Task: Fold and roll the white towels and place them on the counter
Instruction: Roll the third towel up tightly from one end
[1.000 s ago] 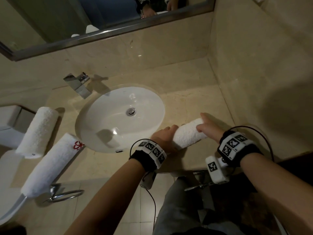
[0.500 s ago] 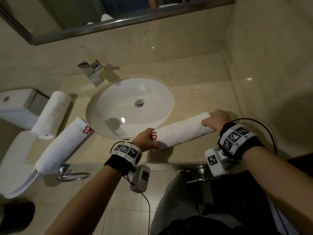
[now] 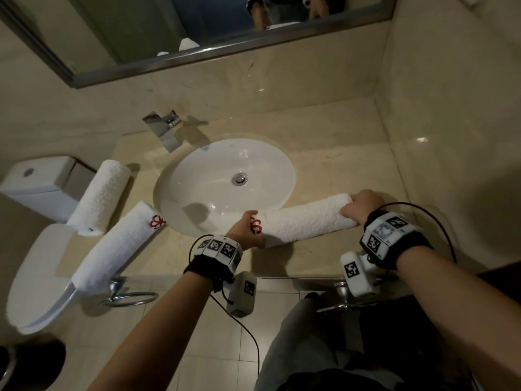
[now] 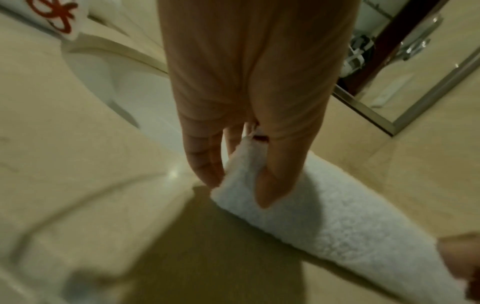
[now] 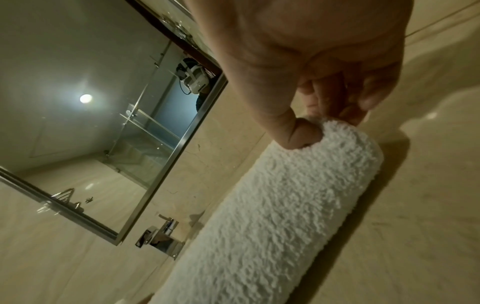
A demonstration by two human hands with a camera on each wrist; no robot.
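A rolled white towel (image 3: pixel 304 221) lies on the beige counter (image 3: pixel 338 176) just in front of the sink, slanting up to the right. My left hand (image 3: pixel 248 231) grips its near-left end, where a red emblem shows; in the left wrist view the fingers (image 4: pixel 207 164) and thumb straddle the towel (image 4: pixel 337 226). My right hand (image 3: pixel 359 206) holds the far-right end, its thumb (image 5: pixel 298 133) and fingers pinching the towel (image 5: pixel 272 216). Two more rolled towels lie left of the sink: one with a red emblem (image 3: pixel 112 246), one plain (image 3: pixel 100 197).
A white oval sink (image 3: pixel 225 184) with a chrome tap (image 3: pixel 165 128) sits mid-counter. A mirror (image 3: pixel 197 29) runs above it and a tiled wall (image 3: pixel 451 122) closes the right side. A toilet (image 3: pixel 36 249) stands at the left, and a towel ring (image 3: pixel 129 297) hangs below the counter edge.
My hands have slid apart to the two ends of the rolled towel, baring its full length and red emblem. The head view has shifted, so the scene sits further right.
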